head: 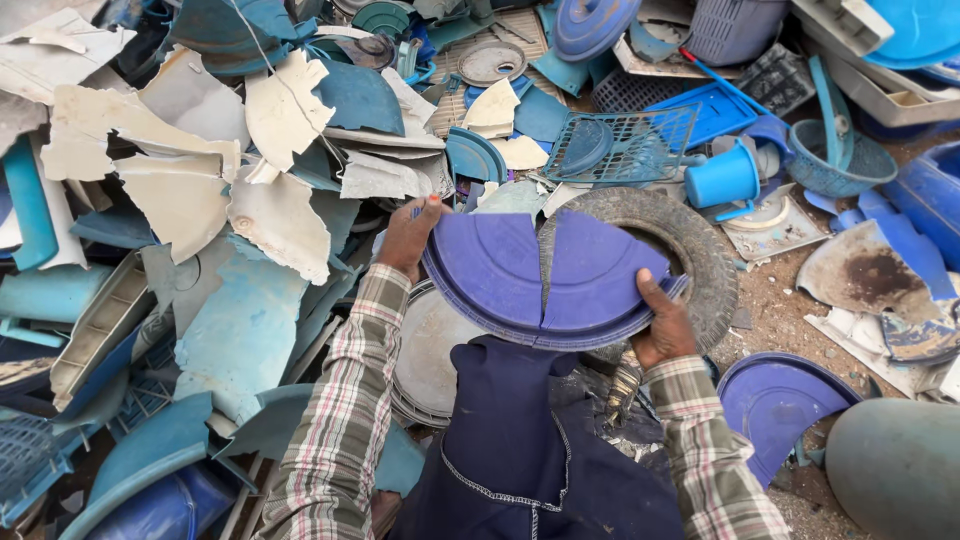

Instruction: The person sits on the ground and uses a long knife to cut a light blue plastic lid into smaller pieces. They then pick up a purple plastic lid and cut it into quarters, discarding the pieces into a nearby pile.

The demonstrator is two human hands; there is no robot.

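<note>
I hold a round purple plastic lid (500, 270) in front of me, cracked down its middle into two halves that gape apart at the top. My left hand (408, 236) grips its left rim. My right hand (663, 327) grips its lower right rim. Both sleeves are plaid. Behind the lid lies an old black rubber tyre (690, 240) on the dirt. A dark blue cloth (520, 440) covers my lap just below the lid.
A heap of broken blue, grey and white plastic pieces (200, 180) fills the left and far side. A blue mesh tray (625, 140), a blue cup (722, 180) and a blue basket (835, 160) lie beyond. Another purple lid piece (775, 405) lies right, beside a grey drum (895, 465).
</note>
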